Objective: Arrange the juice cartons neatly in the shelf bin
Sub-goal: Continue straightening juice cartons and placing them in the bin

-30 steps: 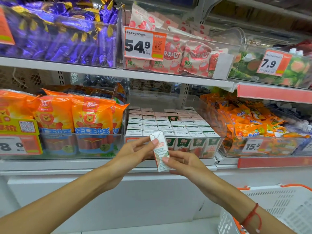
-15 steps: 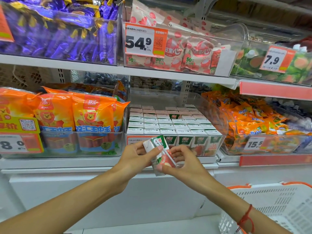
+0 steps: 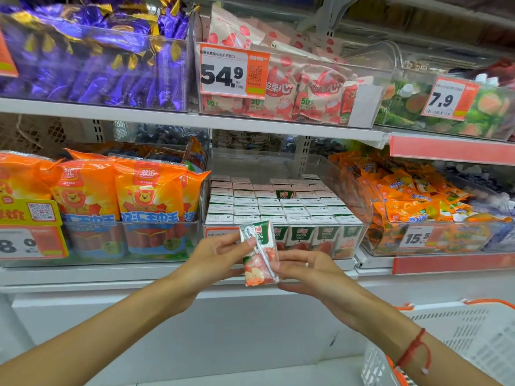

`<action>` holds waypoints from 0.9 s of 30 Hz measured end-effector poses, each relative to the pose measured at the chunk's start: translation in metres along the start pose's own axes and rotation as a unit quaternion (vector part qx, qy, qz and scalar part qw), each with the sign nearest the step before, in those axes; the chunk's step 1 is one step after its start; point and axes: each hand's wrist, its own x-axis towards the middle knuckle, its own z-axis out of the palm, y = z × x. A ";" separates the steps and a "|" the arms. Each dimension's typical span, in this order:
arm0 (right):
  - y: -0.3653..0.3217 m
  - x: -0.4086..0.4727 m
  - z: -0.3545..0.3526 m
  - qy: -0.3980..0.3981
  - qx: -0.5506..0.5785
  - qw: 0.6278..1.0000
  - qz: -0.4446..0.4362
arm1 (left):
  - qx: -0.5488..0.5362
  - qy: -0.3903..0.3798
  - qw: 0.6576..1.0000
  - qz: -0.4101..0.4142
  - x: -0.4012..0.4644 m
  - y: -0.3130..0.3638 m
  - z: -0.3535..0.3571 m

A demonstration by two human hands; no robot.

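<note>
Shelves: store shelving (image 3: 195,122) faces you, with clear bins of snack packs.
Bin: the clear bin (image 3: 359,196) at the middle holds rows of upright juice cartons (image 3: 278,207).
Basket: a white basket (image 3: 457,344) sits near right.
Left hand: your left hand (image 3: 220,260) grips the held carton's left edge.
Right hand: your right hand (image 3: 309,271) pinches its lower right corner.
Held carton: this carton (image 3: 259,253) is upright, slightly tilted, just in front of the bin's near wall.
</note>
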 end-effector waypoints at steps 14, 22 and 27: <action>-0.009 -0.006 -0.003 0.014 -0.056 0.994 -0.088 | 0.119 0.048 0.979 0.159 -0.003 0.004 0.008; -0.013 -0.008 -0.002 0.062 0.014 0.991 -0.121 | 0.284 0.063 0.920 0.263 -0.008 0.003 0.007; -0.013 -0.007 -0.006 0.072 0.027 0.986 -0.150 | 0.341 0.070 0.891 0.290 -0.009 0.007 0.009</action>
